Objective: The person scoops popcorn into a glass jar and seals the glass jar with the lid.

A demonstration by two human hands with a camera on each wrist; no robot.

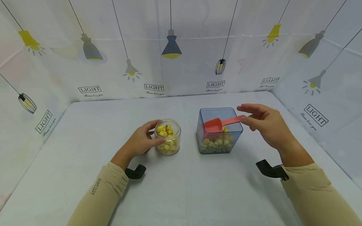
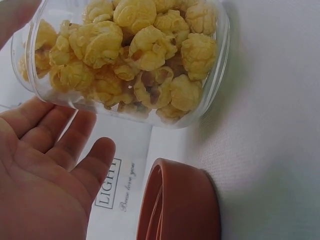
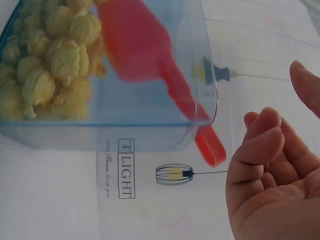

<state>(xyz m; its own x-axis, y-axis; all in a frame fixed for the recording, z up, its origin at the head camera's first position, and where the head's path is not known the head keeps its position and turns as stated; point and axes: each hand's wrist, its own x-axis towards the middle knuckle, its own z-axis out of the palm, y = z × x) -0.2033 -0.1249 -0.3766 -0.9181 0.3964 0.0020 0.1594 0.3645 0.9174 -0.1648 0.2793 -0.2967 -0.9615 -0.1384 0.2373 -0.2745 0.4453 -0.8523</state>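
Note:
My left hand (image 1: 140, 139) holds a clear round jar (image 1: 178, 138) of yellow popcorn (image 1: 167, 131), thumb at the near side and fingers at the far side. In the left wrist view the jar stands upright on the table. To its right is a transparent blue box (image 1: 201, 142), partly filled with popcorn. A red scoop (image 1: 212, 125) lies in the box, its handle over the right rim. Beside the handle's end is my right hand (image 1: 267, 125); the right wrist view shows it apart from the scoop, fingers loosely bent and holding nothing.
A reddish-brown round, hollow thing (image 2: 192, 205) stands near the left hand in the left wrist view; the head view does not show it. A white cloth (image 1: 175, 191) covers the table, and lamp-printed cloth walls (image 1: 192, 69) rise behind and at both sides.

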